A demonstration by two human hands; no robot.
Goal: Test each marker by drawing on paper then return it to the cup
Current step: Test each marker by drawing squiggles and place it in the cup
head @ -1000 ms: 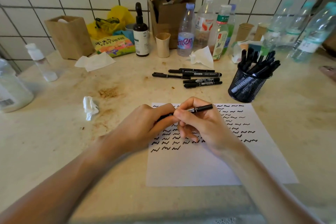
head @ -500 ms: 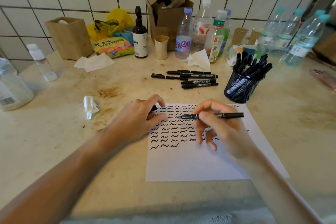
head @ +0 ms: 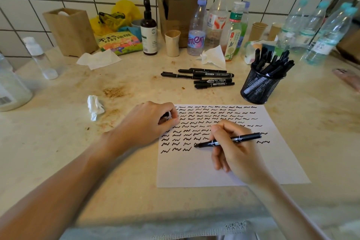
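Lowered since half a second ago, the right hand (head: 233,154) now pinches the uncapped black marker pen (head: 228,141) with its tip on the white paper sheet (head: 214,171), beside the last black squiggle. Curled at the sheet's left edge, the left hand (head: 148,122) grips something small and dark, mostly hidden. Behind, the black mesh cup (head: 259,85) on the beige worktop (head: 58,142) holds many black markers.

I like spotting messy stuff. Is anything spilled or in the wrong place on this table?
Yes. A brown crumbly patch stains the table left of the paper, beside a crumpled tissue. Five loose markers lie on the table instead of standing in the mesh cup.
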